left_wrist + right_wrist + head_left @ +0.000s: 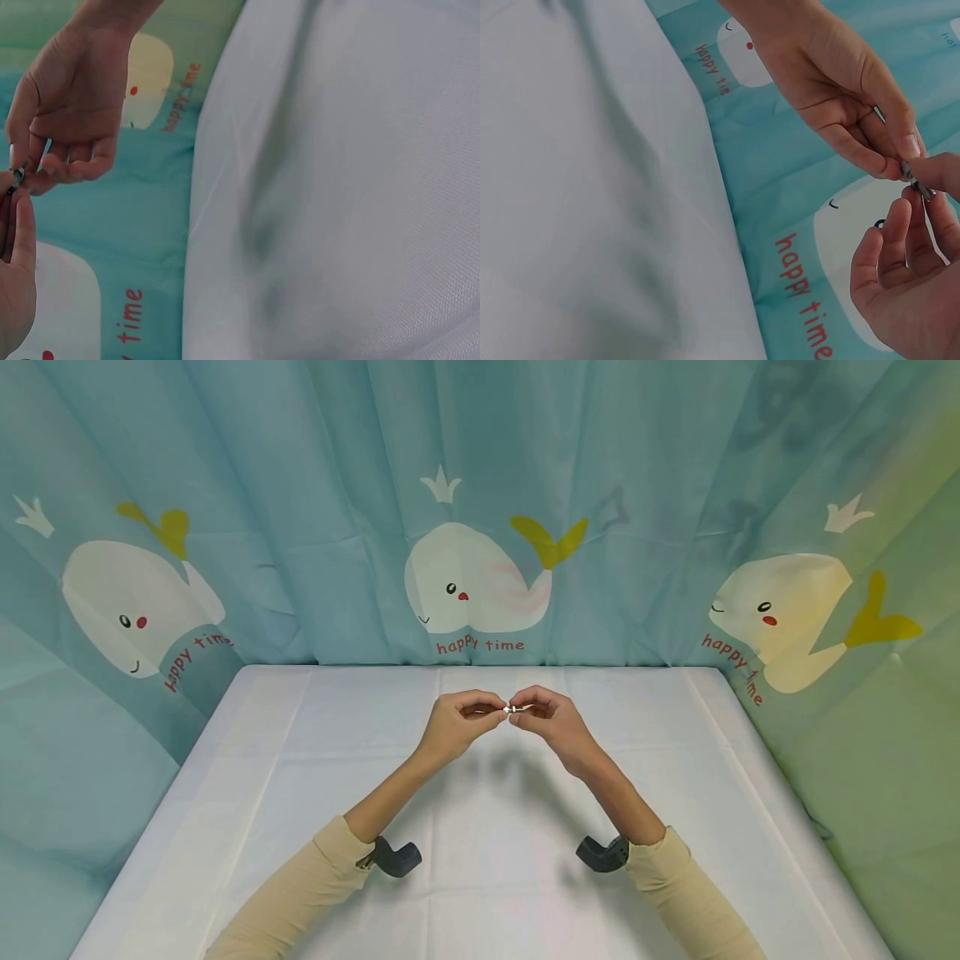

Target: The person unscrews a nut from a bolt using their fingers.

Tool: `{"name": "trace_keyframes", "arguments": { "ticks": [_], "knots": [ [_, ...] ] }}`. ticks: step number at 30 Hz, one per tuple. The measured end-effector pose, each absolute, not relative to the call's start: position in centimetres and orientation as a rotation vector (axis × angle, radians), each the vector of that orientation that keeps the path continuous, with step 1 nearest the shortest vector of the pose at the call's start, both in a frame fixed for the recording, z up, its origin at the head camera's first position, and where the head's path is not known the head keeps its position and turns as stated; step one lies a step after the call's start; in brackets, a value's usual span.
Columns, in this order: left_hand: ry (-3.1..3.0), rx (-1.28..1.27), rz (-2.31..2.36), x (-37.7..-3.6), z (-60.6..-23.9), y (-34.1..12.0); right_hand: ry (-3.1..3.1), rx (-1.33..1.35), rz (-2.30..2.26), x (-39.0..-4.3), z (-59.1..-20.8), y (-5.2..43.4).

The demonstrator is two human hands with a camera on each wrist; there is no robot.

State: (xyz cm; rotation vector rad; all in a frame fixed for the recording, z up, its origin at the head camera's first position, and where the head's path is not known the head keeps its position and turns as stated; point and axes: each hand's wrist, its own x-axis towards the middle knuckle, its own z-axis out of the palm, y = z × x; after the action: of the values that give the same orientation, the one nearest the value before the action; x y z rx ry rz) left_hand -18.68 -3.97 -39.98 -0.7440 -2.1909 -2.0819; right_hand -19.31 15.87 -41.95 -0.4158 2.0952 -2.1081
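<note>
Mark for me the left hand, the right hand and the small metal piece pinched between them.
left hand [453, 720], head view, on the back of the hand.
right hand [553, 720], head view, on the back of the hand.
small metal piece [511, 708], head view, on the bit showing between the fingertips.

Whale-print curtain reads "happy time" in red beneath each whale.

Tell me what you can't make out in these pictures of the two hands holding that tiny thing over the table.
- Small metal item: too small in the head view to identify; fingertips cover most of it in both wrist views.
- Left hand: in the left wrist view, cut off by the left edge.
- Right hand: in the right wrist view, cut off by the bottom and right edges.
- Table: front edge cut off by the head view's bottom.
</note>
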Motion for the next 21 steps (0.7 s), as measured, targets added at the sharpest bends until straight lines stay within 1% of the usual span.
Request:
{"name": "trace_keyframes", "arguments": {
  "ticks": [7,16,21],
  "knots": [
    [-2.179,-0.75,-2.095,-18.76,-40.07,-3.97,2.09,-0.439,-2.108,-19.24,-41.89,15.96],
    [-2.168,-0.773,-2.086,-18.67,-39.92,-3.95,2.164,-0.356,-2.029,-19.39,-41.8,16.01],
    [-2.172,-0.778,-2.093,-18.62,-39.92,-3.91,2.165,-0.369,-2.037,-19.28,-41.8,16.0]
  ]
}}
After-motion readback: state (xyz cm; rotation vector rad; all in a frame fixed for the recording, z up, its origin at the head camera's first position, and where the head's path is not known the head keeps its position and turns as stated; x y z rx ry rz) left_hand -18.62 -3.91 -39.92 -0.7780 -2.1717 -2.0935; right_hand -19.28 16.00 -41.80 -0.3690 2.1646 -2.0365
